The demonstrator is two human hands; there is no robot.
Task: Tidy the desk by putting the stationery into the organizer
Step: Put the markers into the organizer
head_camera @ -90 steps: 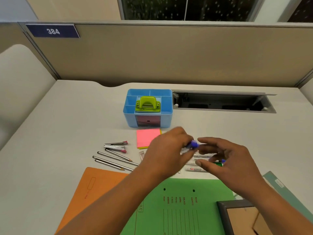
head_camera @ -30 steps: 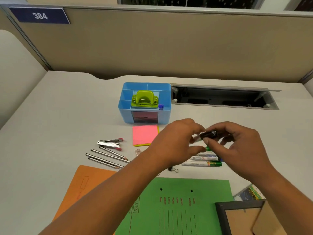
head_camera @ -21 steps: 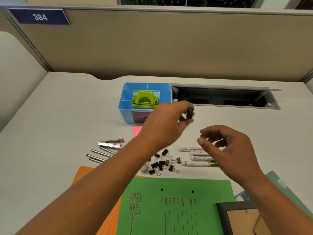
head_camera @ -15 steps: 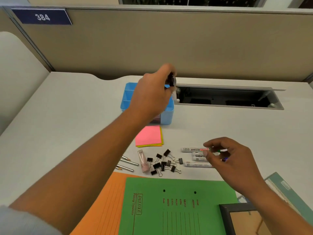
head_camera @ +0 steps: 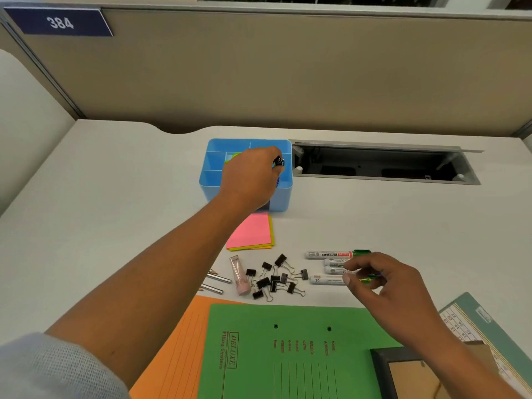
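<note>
Nearest us, green folder (head_camera: 288, 355) on desk. Our right hand (head_camera: 383, 283) over white markers (head_camera: 331, 254), fingers half-curled; we cannot tell whether it grips one. Black binder clips (head_camera: 276, 279) scattered just left. Beyond, our left hand (head_camera: 250, 180) pinches black-capped marker (head_camera: 278, 161), cap toward us, over right compartment of blue organizer (head_camera: 216, 174). Half second ago this hand was higher, at organizer's back rim; now lower.

Green hole punch (head_camera: 236, 154) mostly behind left hand (head_camera: 250, 180)
</note>
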